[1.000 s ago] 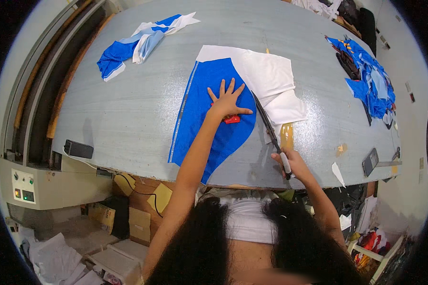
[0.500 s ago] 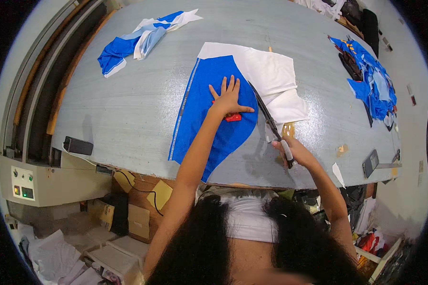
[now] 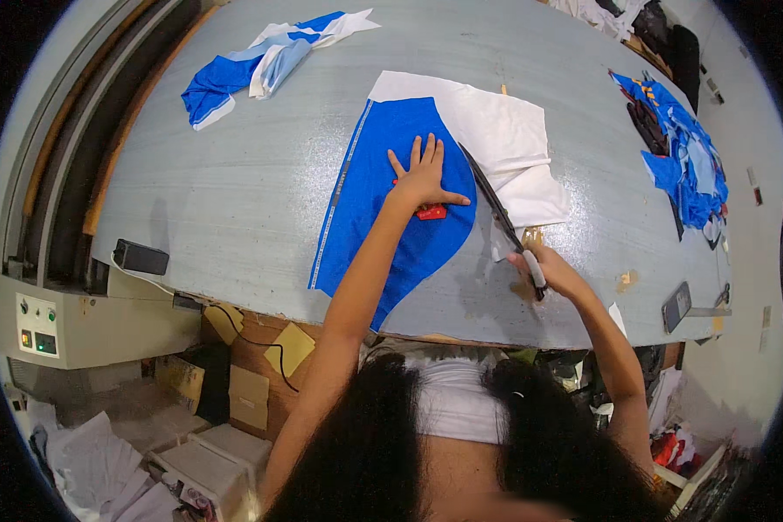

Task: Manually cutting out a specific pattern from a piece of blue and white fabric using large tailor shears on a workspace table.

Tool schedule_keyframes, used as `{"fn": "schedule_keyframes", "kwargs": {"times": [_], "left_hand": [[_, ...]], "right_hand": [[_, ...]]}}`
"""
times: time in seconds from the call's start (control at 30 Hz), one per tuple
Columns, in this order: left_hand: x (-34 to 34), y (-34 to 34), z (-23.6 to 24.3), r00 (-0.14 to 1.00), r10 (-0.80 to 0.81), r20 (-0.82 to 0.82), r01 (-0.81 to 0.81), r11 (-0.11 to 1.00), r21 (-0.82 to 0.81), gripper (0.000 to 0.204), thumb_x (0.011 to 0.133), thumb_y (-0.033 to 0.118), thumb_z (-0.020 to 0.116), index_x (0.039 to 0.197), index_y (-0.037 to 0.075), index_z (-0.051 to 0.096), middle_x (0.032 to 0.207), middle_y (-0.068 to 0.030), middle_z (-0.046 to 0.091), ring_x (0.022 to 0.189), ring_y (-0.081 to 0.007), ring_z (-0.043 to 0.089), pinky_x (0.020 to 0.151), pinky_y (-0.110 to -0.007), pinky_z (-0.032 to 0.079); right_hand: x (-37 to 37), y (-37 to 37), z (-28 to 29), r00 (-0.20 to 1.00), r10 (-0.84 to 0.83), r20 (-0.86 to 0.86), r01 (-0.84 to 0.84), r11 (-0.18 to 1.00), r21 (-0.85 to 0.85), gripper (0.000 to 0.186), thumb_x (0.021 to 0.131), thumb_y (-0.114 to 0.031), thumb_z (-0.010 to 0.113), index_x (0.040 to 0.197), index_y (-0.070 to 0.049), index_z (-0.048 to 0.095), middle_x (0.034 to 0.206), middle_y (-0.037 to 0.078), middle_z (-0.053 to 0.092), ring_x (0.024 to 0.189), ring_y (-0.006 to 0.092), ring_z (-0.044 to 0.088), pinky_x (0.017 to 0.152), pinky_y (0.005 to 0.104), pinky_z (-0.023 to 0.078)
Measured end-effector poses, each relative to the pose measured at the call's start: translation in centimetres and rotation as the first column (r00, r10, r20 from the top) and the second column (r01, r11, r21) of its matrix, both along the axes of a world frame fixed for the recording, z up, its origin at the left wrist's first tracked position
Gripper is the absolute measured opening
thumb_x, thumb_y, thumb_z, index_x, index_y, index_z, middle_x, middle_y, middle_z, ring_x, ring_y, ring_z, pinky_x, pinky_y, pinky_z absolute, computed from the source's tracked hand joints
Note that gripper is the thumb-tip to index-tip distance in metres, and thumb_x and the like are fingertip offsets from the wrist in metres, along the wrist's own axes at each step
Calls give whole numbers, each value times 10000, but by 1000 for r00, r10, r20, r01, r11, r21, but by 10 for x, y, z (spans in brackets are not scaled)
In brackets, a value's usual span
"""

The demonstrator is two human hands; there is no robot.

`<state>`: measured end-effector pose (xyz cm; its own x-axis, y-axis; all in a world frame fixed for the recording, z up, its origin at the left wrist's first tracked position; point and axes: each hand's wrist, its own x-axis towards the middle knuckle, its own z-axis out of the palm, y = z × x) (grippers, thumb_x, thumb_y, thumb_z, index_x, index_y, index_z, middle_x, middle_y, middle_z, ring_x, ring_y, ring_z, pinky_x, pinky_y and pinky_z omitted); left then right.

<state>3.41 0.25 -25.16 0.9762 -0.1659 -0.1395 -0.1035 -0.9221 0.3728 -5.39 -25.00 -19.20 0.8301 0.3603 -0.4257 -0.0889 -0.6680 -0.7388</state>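
A blue fabric panel with a pale strip down its left edge lies on the grey table. My left hand rests flat on it, fingers spread, partly covering a small red object whose kind I cannot make out. White fabric reaches out from beneath the blue panel at the far right. In my right hand is a pair of long dark scissors with pale wrapping on the handle. Their blades point away from me, lying along the curved right edge of the blue panel and over the white cloth.
Crumpled blue and white cloth pieces lie at the far left, and a blue garment heap at the right. A black box sits near the left front edge, a phone near the right. A machine with a control panel borders the left.
The view has shifted slightly. The scissors and my right hand have barely moved along the panel's edge; my left hand stays pressed on the blue fabric.
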Motion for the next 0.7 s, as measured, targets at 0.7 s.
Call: {"fn": "schedule_keyframes", "kwargs": {"times": [0.7], "left_hand": [[-1,1,1,1000,-5,-14,5,999,-32,1328,442,729,661,1389,4,77,1460,-174,-14,1347,-329,-63,916,-698,-96]], "right_hand": [[36,23,3,992,94,-83,-99,994,-47,626,743,-575,587,741,49,541,530,74,503,441,169,542,417,280,408]]}}
